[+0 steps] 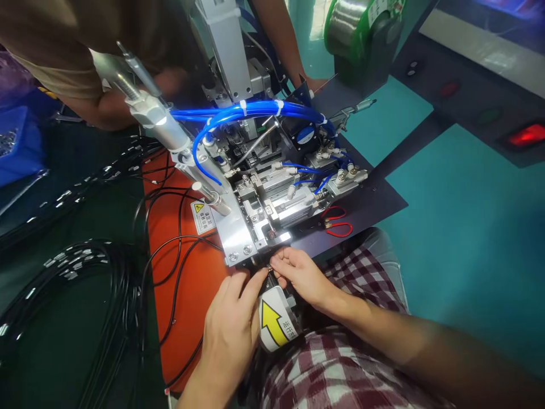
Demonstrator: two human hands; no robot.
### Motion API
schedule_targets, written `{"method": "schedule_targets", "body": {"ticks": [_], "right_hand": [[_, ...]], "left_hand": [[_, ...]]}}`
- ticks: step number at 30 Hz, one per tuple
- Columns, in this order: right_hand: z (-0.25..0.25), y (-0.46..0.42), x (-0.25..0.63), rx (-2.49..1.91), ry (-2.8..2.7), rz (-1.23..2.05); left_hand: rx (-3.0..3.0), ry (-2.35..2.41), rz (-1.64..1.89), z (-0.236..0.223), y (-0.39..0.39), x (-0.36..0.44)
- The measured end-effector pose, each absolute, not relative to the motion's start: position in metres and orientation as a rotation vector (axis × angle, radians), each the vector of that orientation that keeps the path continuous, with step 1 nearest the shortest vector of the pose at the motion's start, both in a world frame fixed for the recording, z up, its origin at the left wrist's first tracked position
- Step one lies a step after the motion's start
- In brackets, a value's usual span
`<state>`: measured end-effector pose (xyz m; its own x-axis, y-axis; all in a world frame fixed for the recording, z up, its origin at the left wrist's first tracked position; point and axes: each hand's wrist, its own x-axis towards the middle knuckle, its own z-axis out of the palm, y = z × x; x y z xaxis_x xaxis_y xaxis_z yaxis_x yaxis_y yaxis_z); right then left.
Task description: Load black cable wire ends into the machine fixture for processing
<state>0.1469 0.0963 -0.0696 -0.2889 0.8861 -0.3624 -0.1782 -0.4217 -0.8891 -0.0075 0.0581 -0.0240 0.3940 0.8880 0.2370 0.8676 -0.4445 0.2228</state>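
My left hand (232,318) reaches in at the near end of a metal machine (238,227) with pneumatic cylinders and blue air tubes (255,108). Its thumb and index finger are bent together at a small spot below the machine's front plate. My right hand (304,278) meets them from the right, thumb pressed against curled fingers. Whatever lies between the fingertips is too small and covered to make out. Just below the hands is a round white-labelled housing (275,318) with a yellow arrow, and my left hand lies along its left side.
Red-handled snips (340,229) lie right of the machine. Black cables (106,267) are coiled at left, some crossing the orange-red surface (183,318). A blue bin (19,142) holds small parts. A green wire spool (347,25) stands behind. Another person's arm (281,40) reaches behind the machine.
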Motion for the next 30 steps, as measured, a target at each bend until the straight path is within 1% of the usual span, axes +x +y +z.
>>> {"method": "schedule_targets", "body": {"ticks": [3, 7, 13, 20, 25, 30], "right_hand": [[-0.070, 0.092, 0.143, -1.217, -0.945, 1.697], [-0.067, 0.095, 0.143, -1.167, -0.832, 1.899], [-0.063, 0.097, 0.149, -1.149, -0.858, 1.913], [-0.066, 0.097, 0.147, -1.135, -0.856, 1.874], [-0.069, 0.099, 0.149, -1.125, -0.858, 1.874], [-0.070, 0.098, 0.148, -1.114, -0.850, 1.890]], "left_hand": [[2.559, 1.660, 0.523, -0.028, 0.057, -0.003], [2.465, 1.729, 0.594, -0.032, 0.055, 0.001], [2.146, 1.785, 0.721, -0.031, 0.035, -0.005], [2.217, 1.969, 0.510, -0.036, 0.008, -0.014], [2.414, 1.839, 0.448, -0.038, 0.021, -0.032], [2.465, 1.781, 0.454, -0.040, 0.024, -0.041]]}}
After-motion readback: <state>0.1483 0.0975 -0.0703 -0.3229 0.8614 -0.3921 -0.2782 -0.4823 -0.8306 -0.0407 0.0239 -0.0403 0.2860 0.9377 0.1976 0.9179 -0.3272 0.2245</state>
